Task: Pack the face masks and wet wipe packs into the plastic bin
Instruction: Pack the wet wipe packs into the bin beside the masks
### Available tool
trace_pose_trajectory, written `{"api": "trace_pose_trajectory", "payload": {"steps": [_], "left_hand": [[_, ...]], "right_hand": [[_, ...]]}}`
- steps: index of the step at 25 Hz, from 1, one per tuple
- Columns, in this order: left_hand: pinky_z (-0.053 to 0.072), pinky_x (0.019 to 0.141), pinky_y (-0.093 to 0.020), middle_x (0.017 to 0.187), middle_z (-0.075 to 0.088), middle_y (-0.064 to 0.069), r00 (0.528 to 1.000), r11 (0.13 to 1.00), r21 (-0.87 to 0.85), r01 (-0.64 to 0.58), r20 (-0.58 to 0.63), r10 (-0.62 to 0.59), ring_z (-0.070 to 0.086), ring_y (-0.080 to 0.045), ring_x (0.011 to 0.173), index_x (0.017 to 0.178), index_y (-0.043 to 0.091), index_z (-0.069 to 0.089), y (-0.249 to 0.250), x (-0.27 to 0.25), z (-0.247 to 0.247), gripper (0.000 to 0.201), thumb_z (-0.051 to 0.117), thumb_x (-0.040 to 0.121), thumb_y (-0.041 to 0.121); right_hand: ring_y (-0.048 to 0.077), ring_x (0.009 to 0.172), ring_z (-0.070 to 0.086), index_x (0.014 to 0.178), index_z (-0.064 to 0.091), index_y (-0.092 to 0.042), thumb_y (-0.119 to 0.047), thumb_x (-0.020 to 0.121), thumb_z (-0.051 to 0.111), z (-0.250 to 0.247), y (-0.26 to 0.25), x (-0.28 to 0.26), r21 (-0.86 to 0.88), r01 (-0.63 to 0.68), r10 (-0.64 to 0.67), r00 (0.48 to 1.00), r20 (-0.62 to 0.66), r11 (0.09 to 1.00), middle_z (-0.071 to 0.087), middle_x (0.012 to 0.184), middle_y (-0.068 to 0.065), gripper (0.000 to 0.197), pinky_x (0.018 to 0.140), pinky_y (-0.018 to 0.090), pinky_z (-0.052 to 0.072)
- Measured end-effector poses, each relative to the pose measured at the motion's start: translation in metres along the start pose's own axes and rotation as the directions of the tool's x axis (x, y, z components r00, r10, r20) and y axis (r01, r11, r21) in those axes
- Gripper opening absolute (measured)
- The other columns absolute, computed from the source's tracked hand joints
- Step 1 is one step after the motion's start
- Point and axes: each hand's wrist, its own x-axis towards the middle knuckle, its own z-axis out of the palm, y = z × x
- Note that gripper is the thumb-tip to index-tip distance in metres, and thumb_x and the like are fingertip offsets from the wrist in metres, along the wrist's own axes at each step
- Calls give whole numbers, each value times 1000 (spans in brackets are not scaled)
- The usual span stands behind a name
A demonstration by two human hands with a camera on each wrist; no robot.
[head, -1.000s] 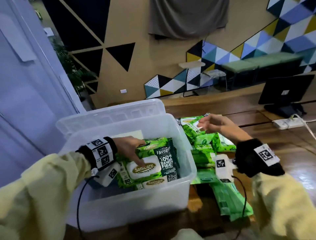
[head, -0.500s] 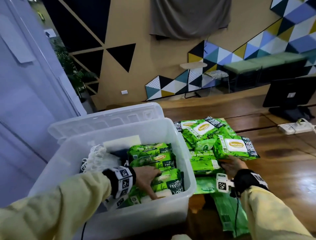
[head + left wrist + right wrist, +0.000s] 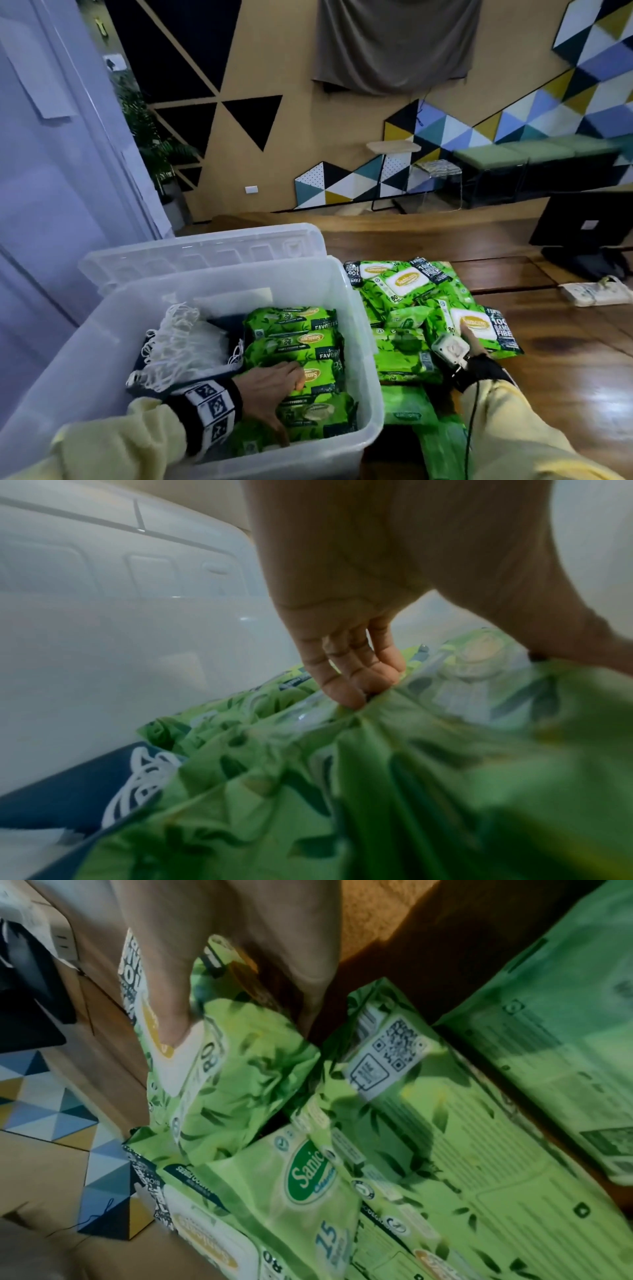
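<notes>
A clear plastic bin [image 3: 368, 359] stands at the left. Face masks [image 3: 178, 342] with white ear loops lie in its left half, and several green wet wipe packs [image 3: 294, 320] stand in its right half. My left hand [image 3: 274, 387] is inside the bin and grips the nearest pack [image 3: 318, 411]. The fingers [image 3: 352, 674] tuck into the gap behind that pack [image 3: 377, 750]. More packs [image 3: 397, 284] are piled on the table right of the bin. My right hand [image 3: 474, 344] holds one pack [image 3: 479, 325] there, thumb [image 3: 171, 1001] on its white flap [image 3: 185, 1064].
The bin's lid [image 3: 205, 250] leans behind it. A black monitor [image 3: 589, 226] and a white power strip [image 3: 596, 294] sit at the far right of the wooden table [image 3: 565, 377]. Flat green packets [image 3: 442, 448] lie near the front edge.
My left hand has lowered a wipe pack into the bin's near right corner. My right hand left the far packs, came back toward me and took hold of the pack at the right.
</notes>
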Motion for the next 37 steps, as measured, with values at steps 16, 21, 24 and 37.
{"api": "trace_pose_trajectory", "payload": {"steps": [16, 21, 24, 37], "left_hand": [[43, 90, -15, 109, 58, 8, 893, 894, -434, -110, -438, -103, 53, 7, 96, 107, 29, 56, -17, -43, -111, 84, 43, 55, 92], [52, 73, -17, 102, 69, 17, 911, 533, -791, -299, -404, -89, 66, -1, 90, 114, 27, 51, 29, -65, -174, 73, 70, 56, 68], [54, 68, -19, 95, 74, 8, 908, 445, -837, -317, -403, -112, 71, -8, 85, 107, 21, 61, 19, -93, -173, 68, 83, 49, 49], [44, 73, -9, 96, 64, 12, 996, 936, -353, 15, -75, -45, 61, -5, 86, 113, 24, 52, -21, -97, -84, 54, 82, 69, 34]], "right_hand": [[14, 74, 72, 104, 69, -11, -32, 64, 79, 73, -7, -252, 124, 93, -134, 910, 392, 988, 74, 93, 10, 46, 68, 32, 60], [16, 87, 70, 112, 62, -3, -21, 62, 72, 163, -8, -315, 122, 235, -252, 676, 692, 964, 72, 101, 10, 54, 72, 29, 58], [20, 104, 65, 126, 53, -4, -19, 73, 64, 195, 8, -328, 12, 308, -200, 587, 784, 951, 65, 118, 10, 55, 91, 36, 53], [26, 126, 41, 144, 18, -5, -41, 74, 74, 238, 23, -331, -245, 766, 270, 477, 837, -594, 45, 137, 14, 98, 103, 33, 36]]}}
